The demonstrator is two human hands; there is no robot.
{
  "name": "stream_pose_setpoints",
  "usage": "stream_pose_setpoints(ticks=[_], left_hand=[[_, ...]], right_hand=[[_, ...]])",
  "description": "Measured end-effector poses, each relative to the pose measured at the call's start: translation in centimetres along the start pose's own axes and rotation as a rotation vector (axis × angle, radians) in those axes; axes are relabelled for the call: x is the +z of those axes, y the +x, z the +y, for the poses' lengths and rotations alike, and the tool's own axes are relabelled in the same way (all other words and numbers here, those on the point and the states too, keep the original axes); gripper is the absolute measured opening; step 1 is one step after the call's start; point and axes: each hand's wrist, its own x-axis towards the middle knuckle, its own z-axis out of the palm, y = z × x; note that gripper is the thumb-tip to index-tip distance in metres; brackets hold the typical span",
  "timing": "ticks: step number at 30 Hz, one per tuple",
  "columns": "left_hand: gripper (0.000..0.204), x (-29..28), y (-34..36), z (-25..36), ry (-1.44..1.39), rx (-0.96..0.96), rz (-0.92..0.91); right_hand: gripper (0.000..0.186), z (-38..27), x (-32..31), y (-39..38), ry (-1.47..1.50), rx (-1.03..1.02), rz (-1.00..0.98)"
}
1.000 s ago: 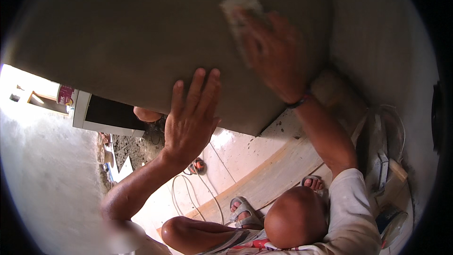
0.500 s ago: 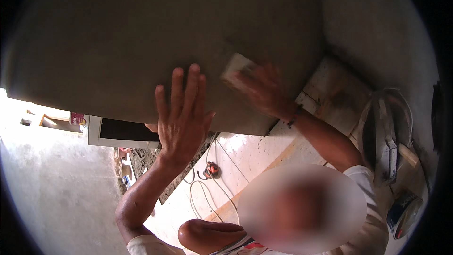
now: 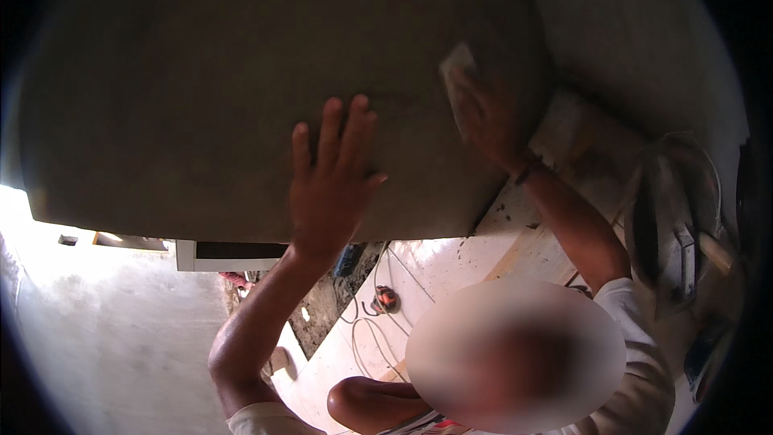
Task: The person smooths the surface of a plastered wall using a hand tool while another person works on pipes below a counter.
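A broad, dark grey plastered surface [image 3: 225,113] fills the upper part of the view. My left hand [image 3: 328,181] lies against it with the fingers stretched out, holding nothing. To its right and farther up, my right hand [image 3: 493,117] grips a pale rectangular pad [image 3: 456,72] against the same surface. Motion blurs the pad and the fingers, so its exact kind is hard to make out. A dark band circles my right wrist.
Cables and an orange-and-black object [image 3: 386,300] lie on the pale tiled floor [image 3: 330,354]. At right stands a round basin [image 3: 713,185] with a long metal tool [image 3: 683,266] and a wooden handle [image 3: 715,251]. A light grey wall [image 3: 129,338] rises at left.
My right hand has moved the pad up and to the right across the surface. My left hand appears slightly farther right, still spread; the whole view has shifted somewhat.
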Motion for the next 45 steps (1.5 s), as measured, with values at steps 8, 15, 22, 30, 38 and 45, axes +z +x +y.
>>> stream_pose_setpoints(ticks=[8,15,22,30,38,45], left_hand=[[0.083,0.2,-1.1,-0.8,0.025,0.014,-0.073],[0.080,-2.1,0.1,-2.8,0.181,-0.031,-0.044],[0.082,-3.4,-1.6,-4.9,0.196,-0.272,0.055],[0.083,-4.6,-3.4,-6.1,0.096,-0.290,0.091],[0.089,-5.1,-3.9,-6.5,0.010,-0.291,0.147],[0.089,-4.7,-4.7,-5.9,-0.026,-0.346,0.148]], right_hand=[[0.044,-6.2,1.5,6.5,-0.160,-0.222,-0.060],[0.052,-4.2,-0.7,-0.3,-0.358,-0.384,-0.340],[0.043,-5.1,0.7,14.3,-0.818,-0.475,-0.009],[0.048,-11.2,2.3,2.6,-0.239,-0.435,-0.252],[0.035,-7.9,-0.8,19.2,-0.238,-0.088,0.089],[0.036,-11.2,2.1,8.6,-0.322,-0.483,-0.123]])
